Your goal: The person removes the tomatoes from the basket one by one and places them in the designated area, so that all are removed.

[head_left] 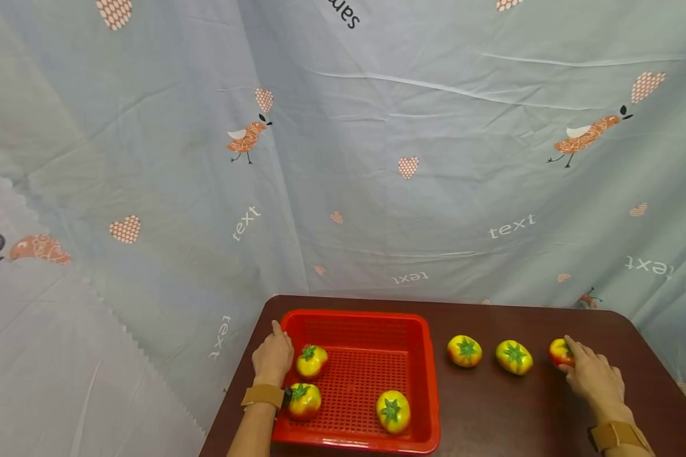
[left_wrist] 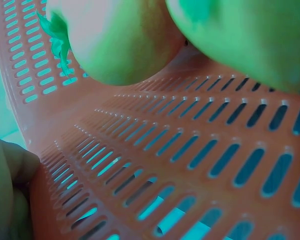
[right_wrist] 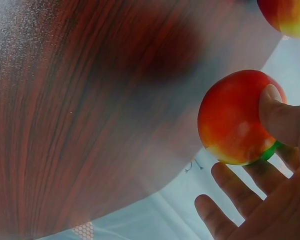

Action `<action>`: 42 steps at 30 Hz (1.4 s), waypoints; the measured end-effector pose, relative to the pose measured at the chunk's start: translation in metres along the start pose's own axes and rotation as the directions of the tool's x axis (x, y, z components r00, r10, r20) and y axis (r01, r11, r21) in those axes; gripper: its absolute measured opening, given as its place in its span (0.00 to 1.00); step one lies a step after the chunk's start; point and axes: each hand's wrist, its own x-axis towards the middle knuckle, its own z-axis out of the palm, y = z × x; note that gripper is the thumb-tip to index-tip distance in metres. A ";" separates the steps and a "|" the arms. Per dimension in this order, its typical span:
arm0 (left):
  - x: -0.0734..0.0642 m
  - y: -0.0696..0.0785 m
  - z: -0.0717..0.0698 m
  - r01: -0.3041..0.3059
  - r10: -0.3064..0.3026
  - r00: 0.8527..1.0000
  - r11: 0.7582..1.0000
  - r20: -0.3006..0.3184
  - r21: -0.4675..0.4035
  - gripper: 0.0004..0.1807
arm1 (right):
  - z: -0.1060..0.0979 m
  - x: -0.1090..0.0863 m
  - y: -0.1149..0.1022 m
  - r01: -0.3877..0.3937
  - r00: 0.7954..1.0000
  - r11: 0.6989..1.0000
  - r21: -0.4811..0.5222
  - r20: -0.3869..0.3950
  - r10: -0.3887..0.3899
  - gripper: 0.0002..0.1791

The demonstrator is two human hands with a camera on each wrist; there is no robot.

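At the table's right side my right hand [head_left: 597, 381] holds a red and yellow tomato [head_left: 559, 353]. In the right wrist view the thumb presses one side of this tomato [right_wrist: 235, 117], fingers at its green-leaf end. My left hand [head_left: 272, 357] grips the left rim of a red plastic basket [head_left: 432, 387]; in the left wrist view its fingers [left_wrist: 20, 160] are at the basket wall, partly cut off by the frame. Inside the basket lie a tomato [head_left: 311, 362] by the left wall, another tomato [head_left: 304, 402] in front of it, and a third tomato [head_left: 393, 411] at front right.
Between the basket and my right hand, a yellow tomato [head_left: 465, 351] and another yellow tomato [head_left: 514, 357] lie on the dark brown table [head_left: 491, 419]. A pale blue printed cloth [head_left: 377, 190] hangs behind the table and along its left side.
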 end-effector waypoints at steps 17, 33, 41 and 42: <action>0.003 0.003 -0.003 0.013 -0.014 0.999 1.000 0.046 0.007 0.30 | 0.003 -0.001 0.004 -0.007 0.999 1.000 0.008 0.040 0.007 0.37; 0.003 0.002 -0.002 0.031 -0.033 0.997 0.999 0.065 0.027 0.31 | 0.012 -0.004 0.006 0.009 0.999 1.000 0.014 0.033 -0.009 0.38; 0.001 0.001 -0.002 0.041 -0.042 0.996 0.999 0.077 0.020 0.31 | 0.013 -0.001 0.006 -0.014 0.997 1.000 0.019 0.077 0.012 0.38; 0.001 0.000 -0.002 0.042 -0.043 0.996 0.999 0.076 0.019 0.31 | 0.013 -0.001 0.006 -0.016 0.997 1.000 0.021 0.082 0.014 0.39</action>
